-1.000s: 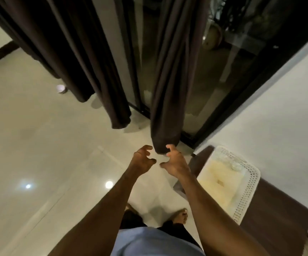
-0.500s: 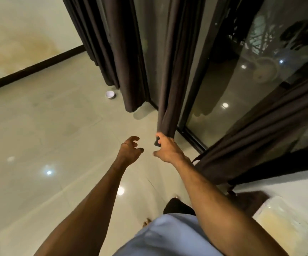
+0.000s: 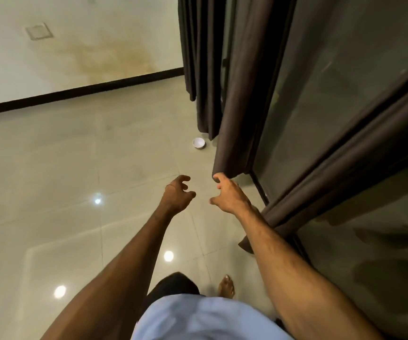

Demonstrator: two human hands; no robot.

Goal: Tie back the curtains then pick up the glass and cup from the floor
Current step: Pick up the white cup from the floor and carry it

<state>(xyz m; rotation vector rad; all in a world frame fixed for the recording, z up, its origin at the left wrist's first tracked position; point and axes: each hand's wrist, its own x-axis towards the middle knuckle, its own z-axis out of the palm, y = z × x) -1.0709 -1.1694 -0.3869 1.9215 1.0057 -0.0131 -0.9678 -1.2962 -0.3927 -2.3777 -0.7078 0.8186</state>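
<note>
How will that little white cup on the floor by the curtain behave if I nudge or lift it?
The white cup sits upright and low, so probably hard to tip. The tiled floor is glossy, so a nudge would likely slide it. It looks ceramic, so may chip if dropped.

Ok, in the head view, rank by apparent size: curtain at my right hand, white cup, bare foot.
1. curtain
2. bare foot
3. white cup
The foot is nearer the camera, so foot over cup is unsure.
</note>
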